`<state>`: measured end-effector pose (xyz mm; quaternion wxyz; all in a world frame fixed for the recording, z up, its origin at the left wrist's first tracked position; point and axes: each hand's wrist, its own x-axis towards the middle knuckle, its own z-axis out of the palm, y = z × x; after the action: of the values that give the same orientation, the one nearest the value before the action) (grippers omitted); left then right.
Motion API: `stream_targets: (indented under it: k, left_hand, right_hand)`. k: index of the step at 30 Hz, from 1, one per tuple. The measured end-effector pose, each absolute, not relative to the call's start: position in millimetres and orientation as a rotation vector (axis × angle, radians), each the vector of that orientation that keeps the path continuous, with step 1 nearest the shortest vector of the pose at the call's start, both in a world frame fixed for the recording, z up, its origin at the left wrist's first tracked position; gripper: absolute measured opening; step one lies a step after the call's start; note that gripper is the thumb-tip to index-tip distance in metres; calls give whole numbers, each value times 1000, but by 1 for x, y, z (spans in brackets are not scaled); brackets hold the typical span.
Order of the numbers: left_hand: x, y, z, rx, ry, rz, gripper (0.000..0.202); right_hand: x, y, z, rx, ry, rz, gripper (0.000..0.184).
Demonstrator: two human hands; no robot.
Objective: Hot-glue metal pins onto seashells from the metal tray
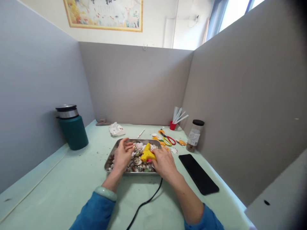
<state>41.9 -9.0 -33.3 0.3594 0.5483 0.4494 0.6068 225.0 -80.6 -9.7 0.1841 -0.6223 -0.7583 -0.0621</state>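
A yellow hot glue gun (146, 154) is in my right hand (165, 161), the fingers wrapped round it above a metal tray (108, 163). From below it a black cord (150, 200) runs toward the table's front edge. Small shells (137, 160) fill much of the tray. My left hand (122, 155) is over the tray's left part, its fingers curled and the thumb close to the fingertips. Whatever it pinches is too small to make out, and some shells are hidden behind both hands.
Scissors (167, 140) lie behind the tray, near a red cup (172, 125) of glue sticks. A jar (193, 136) and a black phone-like slab (199, 174) are on the right. A green flask (73, 131) stands left; grey partitions (134, 83) enclose the table.
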Motion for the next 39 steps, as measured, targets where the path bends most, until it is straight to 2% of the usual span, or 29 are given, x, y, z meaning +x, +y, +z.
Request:
stream_targets:
  k: [11,19,24,30,39]
  left_hand:
    - [36,-8,-32,1529,1257,1406,40]
    - [46,-27,-9,1975,1333,1190,48]
    - [57,-29,1,2219,1414,1017,44]
    - [62,-22,12,2359,1387,902,48]
    - [70,-31,5,2388,1353,882,49]
  right_hand:
    - [230,-87,-3,-1768,-2089,-185,37]
    - [310,-113,-3,-2106,-1692,-251,29]
    - [315,-119,-9,-2103,-1684,-203,22]
    - [323,-132,-8,-2140,-1618,-189,21]
    - [341,-161,-17,-2205,-1493,-212,36]
